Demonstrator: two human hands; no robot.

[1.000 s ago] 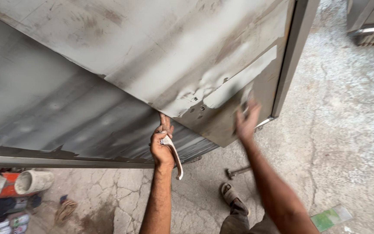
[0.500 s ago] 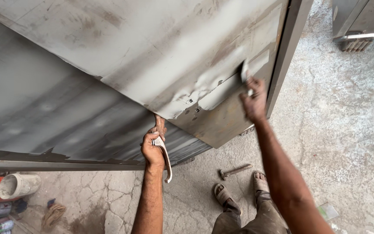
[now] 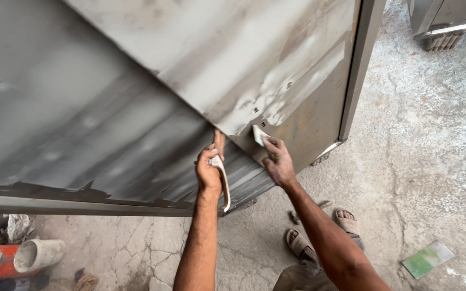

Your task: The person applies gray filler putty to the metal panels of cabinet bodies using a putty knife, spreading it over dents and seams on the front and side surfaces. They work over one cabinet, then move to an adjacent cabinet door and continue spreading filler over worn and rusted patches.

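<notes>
A large grey metal cabinet panel (image 3: 136,108) smeared with pale filler stands tilted in front of me. My left hand (image 3: 210,168) grips the panel's lower corner edge and also holds a flat putty-covered blade (image 3: 223,180) that hangs down from the fist. My right hand (image 3: 278,160) presses a small putty scraper (image 3: 258,134) against the brown lower part of the panel (image 3: 308,124), just right of the left hand. White filler patches (image 3: 276,102) lie above the scraper.
A grey vertical metal post (image 3: 360,70) borders the panel on the right. My sandalled feet (image 3: 319,231) stand on cracked concrete floor (image 3: 427,161). A green-white packet (image 3: 427,258) lies at lower right. An orange bucket and a pale cup (image 3: 36,254) sit at lower left.
My right hand has moved down and left along the panel with the scraper, ending close to the left hand. The left hand has kept its hold on the corner.
</notes>
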